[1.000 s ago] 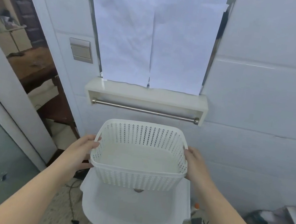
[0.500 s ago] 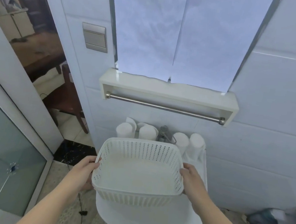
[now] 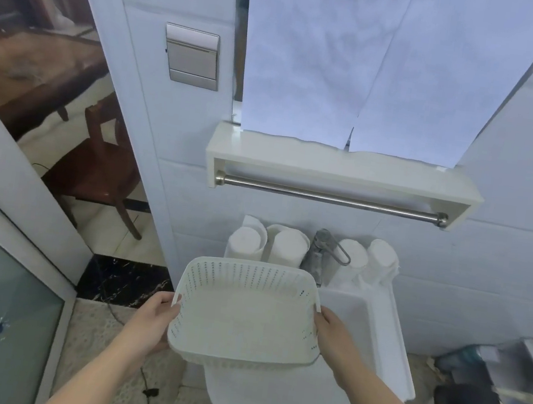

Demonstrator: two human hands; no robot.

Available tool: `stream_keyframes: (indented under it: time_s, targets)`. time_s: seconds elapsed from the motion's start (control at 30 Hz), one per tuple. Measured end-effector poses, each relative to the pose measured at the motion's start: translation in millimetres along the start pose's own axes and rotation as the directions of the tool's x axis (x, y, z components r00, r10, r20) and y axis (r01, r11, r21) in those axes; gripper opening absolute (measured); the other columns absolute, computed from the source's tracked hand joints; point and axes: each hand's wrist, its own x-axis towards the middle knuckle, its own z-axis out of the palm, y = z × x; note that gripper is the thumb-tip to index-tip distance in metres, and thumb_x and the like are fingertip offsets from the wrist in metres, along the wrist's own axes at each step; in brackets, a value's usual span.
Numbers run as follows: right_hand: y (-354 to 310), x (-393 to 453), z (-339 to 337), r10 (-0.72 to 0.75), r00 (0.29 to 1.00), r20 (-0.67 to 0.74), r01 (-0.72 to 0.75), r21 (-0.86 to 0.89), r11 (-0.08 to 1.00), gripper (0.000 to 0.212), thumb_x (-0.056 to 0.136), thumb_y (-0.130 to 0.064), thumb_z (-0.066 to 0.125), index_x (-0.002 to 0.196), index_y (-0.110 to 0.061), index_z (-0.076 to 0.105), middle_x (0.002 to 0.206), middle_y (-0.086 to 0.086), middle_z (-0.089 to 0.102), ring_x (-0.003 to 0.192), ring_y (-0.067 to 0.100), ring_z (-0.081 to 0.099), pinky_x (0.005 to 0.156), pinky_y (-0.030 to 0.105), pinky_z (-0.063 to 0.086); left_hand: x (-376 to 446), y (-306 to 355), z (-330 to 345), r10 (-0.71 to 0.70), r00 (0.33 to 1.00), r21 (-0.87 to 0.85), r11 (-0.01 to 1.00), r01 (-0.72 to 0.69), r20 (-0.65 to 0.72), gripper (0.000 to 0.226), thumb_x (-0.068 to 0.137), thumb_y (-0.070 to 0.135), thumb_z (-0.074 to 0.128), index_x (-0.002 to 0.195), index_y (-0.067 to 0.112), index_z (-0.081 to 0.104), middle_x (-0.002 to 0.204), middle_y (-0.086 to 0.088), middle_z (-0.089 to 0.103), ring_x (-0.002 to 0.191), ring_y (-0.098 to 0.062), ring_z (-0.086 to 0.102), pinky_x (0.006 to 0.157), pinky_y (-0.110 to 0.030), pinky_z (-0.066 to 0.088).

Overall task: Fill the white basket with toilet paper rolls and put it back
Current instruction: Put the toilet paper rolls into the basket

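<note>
I hold the empty white perforated basket [image 3: 244, 317] level above the front left of a white sink. My left hand [image 3: 154, 321] grips its left rim and my right hand [image 3: 332, 334] grips its right rim. Several white toilet paper rolls stand upright at the back of the sink against the wall: two on the left [image 3: 246, 243] [image 3: 288, 247] of the faucet and two on the right [image 3: 351, 258] [image 3: 381, 259]. The basket's far rim hides the bottoms of the left rolls.
A metal faucet [image 3: 321, 253] stands between the rolls. A white shelf with a steel towel bar [image 3: 330, 198] hangs on the wall above, under paper sheets. The sink basin [image 3: 376, 338] is partly exposed at the right. An open doorway lies left, clutter at lower right.
The basket has come down from just under the shelf to low over the sink and shifted slightly left. My view has tilted down, revealing the rolls and faucet.
</note>
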Motion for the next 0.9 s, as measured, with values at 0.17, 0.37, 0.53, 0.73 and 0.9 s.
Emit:
stream_keyframes:
  time_s: [0.17,0.37,0.53,0.73,0.9]
  targets:
    - [-3,1,8,0.015,0.999,-0.04,-0.016,-0.016,1.0,0.034,0.101,-0.047,0.045,0.123,-0.041,0.07,0.121,-0.017,0.073,0.115,0.01,0.066,0.1,0.039,0.053,25,-4,-1,-0.006,0.997,0.019,1.0,0.005,0.079,0.027,0.111,0.039,0.061,0.134,0.026,0.064,0.123,0.004,0.082,0.095,-0.012,0.084,0.07,-0.033,0.068]
    - [0,13,-1,0.03,0.998,-0.058,-0.034,-0.072,0.997,0.035,0.101,-0.046,0.044,0.126,-0.048,0.069,0.121,-0.022,0.073,0.118,0.009,0.064,0.105,0.04,0.051,47,-11,8,0.001,0.994,0.029,1.0,-0.005,0.112,0.028,0.111,0.04,0.059,0.136,0.028,0.065,0.135,0.0,0.077,0.124,-0.024,0.074,0.112,-0.057,0.056]
    - [1,25,-5,0.032,0.999,0.005,-0.032,-0.116,0.993,0.036,0.101,-0.042,0.046,0.127,-0.052,0.068,0.122,-0.022,0.073,0.119,0.011,0.065,0.108,0.045,0.051,57,1,7,-0.007,0.998,0.091,0.996,0.001,0.059,0.026,0.11,0.04,0.059,0.132,0.031,0.069,0.127,0.004,0.08,0.12,-0.023,0.075,0.11,-0.057,0.057]
    - [-4,32,-12,0.011,0.999,0.044,-0.002,-0.183,0.983,0.038,0.103,-0.043,0.047,0.137,-0.048,0.063,0.132,-0.017,0.069,0.125,0.013,0.062,0.11,0.046,0.049,49,5,12,0.007,1.0,0.111,0.994,-0.01,0.028,0.031,0.106,0.048,0.062,0.133,0.034,0.069,0.126,0.011,0.079,0.113,-0.012,0.074,0.089,-0.038,0.061]
    - [-24,47,-10,-0.188,0.965,-0.184,0.1,-0.404,0.909,0.043,0.102,-0.033,0.058,0.142,-0.019,0.058,0.121,-0.001,0.064,0.115,0.025,0.061,0.103,0.043,0.047,47,5,13,-0.012,1.0,0.091,0.996,0.011,0.001,0.024,0.106,0.049,0.062,0.124,0.037,0.073,0.113,0.01,0.084,0.102,-0.019,0.08,0.085,-0.043,0.064]
